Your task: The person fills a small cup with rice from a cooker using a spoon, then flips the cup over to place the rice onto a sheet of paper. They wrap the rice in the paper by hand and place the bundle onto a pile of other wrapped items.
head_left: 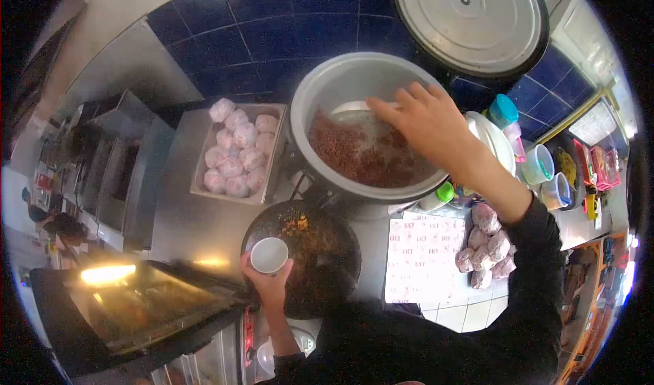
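My left hand (271, 286) grips a small white cup (269, 254), its round opening facing up, above a dark wide pan (330, 249) with orange-brown bits in it. My right hand (429, 126) reaches over the large grey cooking pot (306, 88), thumb and fingers apart; no held thing shows in it. Reddish-brown rice (340, 150) lies in the pot, with part of the bottom bare. A pale curved shape shows beside the thumb, and I cannot make out what it is.
Left of the pot stands a metal tray (197, 180) of wrapped balls (235, 157). Printed wrapping paper (422, 255) and more wrapped bundles (487, 249) lie at right. A raised round lid (470, 24), plastic tubs (538, 165) and a lit glass display case (136, 303) surround the work area.
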Demonstrator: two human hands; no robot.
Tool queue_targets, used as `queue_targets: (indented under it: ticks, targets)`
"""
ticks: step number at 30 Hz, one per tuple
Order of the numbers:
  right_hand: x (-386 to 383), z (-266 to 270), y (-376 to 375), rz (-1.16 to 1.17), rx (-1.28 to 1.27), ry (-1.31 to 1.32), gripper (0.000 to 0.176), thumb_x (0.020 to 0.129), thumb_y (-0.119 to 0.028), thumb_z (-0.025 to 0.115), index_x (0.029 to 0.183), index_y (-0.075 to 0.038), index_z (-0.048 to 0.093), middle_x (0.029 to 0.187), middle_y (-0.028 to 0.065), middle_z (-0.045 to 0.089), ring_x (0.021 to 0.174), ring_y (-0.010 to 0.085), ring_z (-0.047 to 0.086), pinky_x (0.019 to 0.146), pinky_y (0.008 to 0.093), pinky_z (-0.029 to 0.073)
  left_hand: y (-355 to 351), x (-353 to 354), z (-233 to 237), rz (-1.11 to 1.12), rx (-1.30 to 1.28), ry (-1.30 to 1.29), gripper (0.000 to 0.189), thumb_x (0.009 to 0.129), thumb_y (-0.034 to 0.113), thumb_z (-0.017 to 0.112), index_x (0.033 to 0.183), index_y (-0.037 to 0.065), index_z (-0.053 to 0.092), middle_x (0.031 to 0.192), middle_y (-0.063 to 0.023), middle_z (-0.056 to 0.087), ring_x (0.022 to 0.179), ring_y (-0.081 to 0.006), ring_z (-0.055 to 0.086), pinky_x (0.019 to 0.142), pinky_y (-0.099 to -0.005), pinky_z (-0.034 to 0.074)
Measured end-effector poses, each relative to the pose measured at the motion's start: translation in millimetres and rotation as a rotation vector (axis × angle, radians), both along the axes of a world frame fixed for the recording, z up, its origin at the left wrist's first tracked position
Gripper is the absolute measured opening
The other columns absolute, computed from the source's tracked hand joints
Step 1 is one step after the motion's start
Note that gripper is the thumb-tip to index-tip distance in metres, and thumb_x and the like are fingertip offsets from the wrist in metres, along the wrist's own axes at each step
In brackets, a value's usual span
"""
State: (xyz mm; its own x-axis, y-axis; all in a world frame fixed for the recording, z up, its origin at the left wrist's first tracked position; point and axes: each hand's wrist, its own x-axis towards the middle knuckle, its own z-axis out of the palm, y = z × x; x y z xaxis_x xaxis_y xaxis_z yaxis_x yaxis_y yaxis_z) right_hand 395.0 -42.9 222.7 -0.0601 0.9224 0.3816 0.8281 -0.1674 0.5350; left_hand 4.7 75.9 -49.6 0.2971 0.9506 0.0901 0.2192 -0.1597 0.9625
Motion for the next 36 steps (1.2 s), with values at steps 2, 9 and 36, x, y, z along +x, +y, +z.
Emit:
queue_targets:
  ticks: [2,9,36]
  targets:
    - [38.9,-20.7,17.2,-0.020,-0.144,-0.005,0.039,0.091,-0.019,0.060,0.129,-0.020,0.064,0.093,0.0039,0.068,0.087,0.0222,0.069,0.064,0.0386,0.053,2.4,20.9,-1.4,-0.076,-0.044,-0.110,0.103,0.068,0.004,0.092,0.146,0.011,0.024,0.143,-0.0138,0.039,0.129,-0.0277,0.049,0.107,-0.0428,0.046]
    - [85.3,-107.5,100.0,0.270,-0.319,-0.071,0.033,0.093,-0.020,0.059,0.125,-0.020,0.068,0.093,0.0046,0.070,0.092,0.0237,0.071,0.067,0.0400,0.056,9.0,60.2,-8.8,-0.144,-0.018,-0.040,0.102,0.068,0.006,0.093,0.144,0.012,0.025,0.140,-0.0137,0.040,0.126,-0.0280,0.052,0.102,-0.0417,0.052]
    - [120.8,-107.2,76.8,-0.361,-1.064,0.087,0.020,0.091,-0.017,0.062,0.101,-0.012,0.080,0.102,0.0114,0.077,0.099,0.0310,0.074,0.080,0.0457,0.059,23.9,69.9,-0.1,-0.104,-0.172,-0.125,0.099,0.069,0.000,0.089,0.146,0.008,0.027,0.143,-0.0139,0.040,0.128,-0.0267,0.049,0.107,-0.0422,0.048]
